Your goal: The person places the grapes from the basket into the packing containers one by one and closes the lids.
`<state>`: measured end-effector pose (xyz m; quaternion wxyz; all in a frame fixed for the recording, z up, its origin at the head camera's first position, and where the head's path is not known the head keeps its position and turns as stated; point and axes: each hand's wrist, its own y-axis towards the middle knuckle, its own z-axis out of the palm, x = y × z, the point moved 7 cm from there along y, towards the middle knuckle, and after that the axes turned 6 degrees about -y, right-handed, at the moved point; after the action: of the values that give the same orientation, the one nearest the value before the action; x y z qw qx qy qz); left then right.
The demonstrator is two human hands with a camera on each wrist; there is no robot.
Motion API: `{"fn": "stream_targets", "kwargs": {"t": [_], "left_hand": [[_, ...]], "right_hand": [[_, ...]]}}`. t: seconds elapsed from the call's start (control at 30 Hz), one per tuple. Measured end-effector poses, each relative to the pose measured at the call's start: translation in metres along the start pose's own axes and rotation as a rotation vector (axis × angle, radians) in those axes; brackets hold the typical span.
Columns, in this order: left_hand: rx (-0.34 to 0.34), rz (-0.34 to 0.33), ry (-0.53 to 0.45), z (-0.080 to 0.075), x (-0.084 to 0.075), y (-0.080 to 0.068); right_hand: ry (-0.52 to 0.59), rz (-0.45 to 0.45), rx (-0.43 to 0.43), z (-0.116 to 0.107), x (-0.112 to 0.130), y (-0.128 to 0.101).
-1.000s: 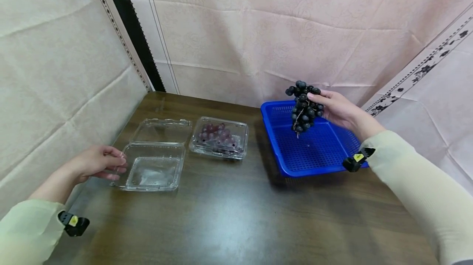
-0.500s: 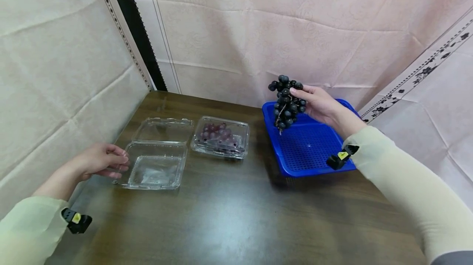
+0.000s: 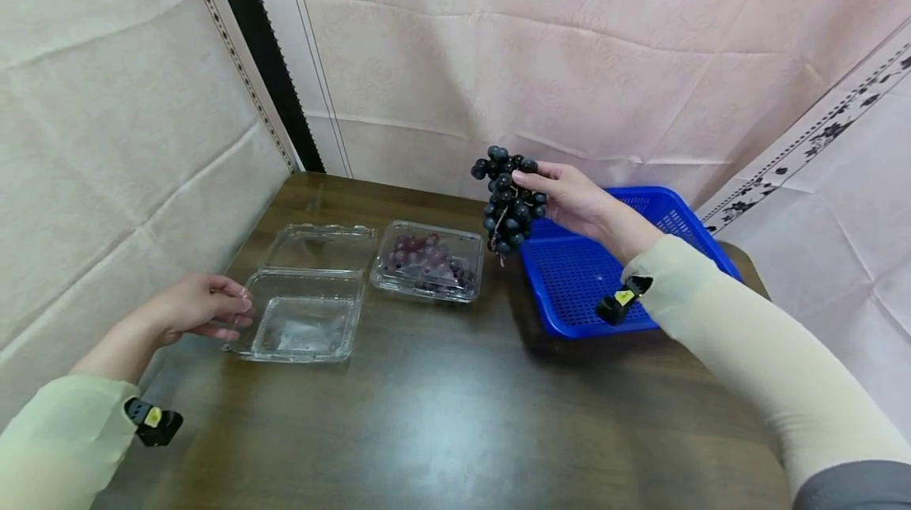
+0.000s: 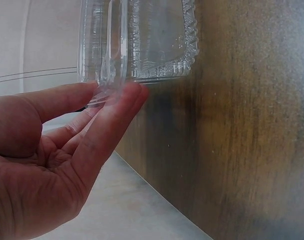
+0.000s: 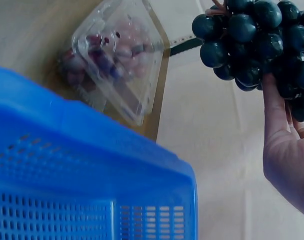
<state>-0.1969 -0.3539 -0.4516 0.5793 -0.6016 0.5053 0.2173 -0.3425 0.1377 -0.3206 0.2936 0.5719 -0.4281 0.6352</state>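
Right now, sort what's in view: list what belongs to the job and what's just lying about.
Part of the job:
dark grapes, held by the right fingers
open clear box, pinched by the left fingers

Seemingly just lying about, untouched:
closed clear box with reddish grapes inside
blue basket

Dark grapes (image 5: 257,42) in the right grip (image 5: 289,155), a blue basket (image 5: 81,130) and clear box (image 5: 141,85) of reddish grapes (image 5: 129,40) nearby.

Worktop (image 3: 455,399), L to R: 1st box (image 3: 302,328), its lid (image 3: 319,247) behind, L fingers (image 4: 108,132) at its L edge; 2nd box (image 3: 466,251) just beside, w/ grapes (image 3: 420,251) inside; then basket (image 3: 569,266). Cloth (image 3: 569,51) behind all. Bunch (image 3: 507,213) in R fingers (image 3: 537,183), approx. above basket's L edge, depth unclear.
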Motion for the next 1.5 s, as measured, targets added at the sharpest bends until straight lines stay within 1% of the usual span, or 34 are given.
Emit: {"fn": "stream_targets", "kwargs": {"t": [0.17, 0.47, 0.73, 0.97, 1.2, 1.37, 1.5], "left_hand": [[-0.003, -0.002, 0.000, 0.000, 0.000, -0.001], [-0.003, 0.007, 0.015, 0.000, -0.003, 0.001], [0.000, 0.017, 0.010, 0.002, -0.007, 0.001], [-0.006, 0.017, -0.001, 0.003, -0.008, 0.000], [-0.008, 0.013, 0.009, -0.001, -0.004, -0.001], [-0.015, 0.010, 0.004, -0.001, -0.002, -0.001], [-0.020, -0.001, 0.003, 0.000, -0.002, -0.001]], "right_hand": [[-0.019, 0.000, 0.025, 0.016, 0.000, 0.010], [-0.089, 0.035, 0.036, 0.039, -0.007, 0.020], [-0.081, 0.020, 0.080, 0.059, -0.012, 0.029], [-0.073, 0.015, 0.112, 0.079, -0.011, 0.040], [-0.072, 0.042, 0.150, 0.110, -0.010, 0.057], [-0.133, 0.041, 0.163, 0.131, -0.011, 0.068], [-0.184, 0.043, 0.216, 0.150, -0.012, 0.073]]}}
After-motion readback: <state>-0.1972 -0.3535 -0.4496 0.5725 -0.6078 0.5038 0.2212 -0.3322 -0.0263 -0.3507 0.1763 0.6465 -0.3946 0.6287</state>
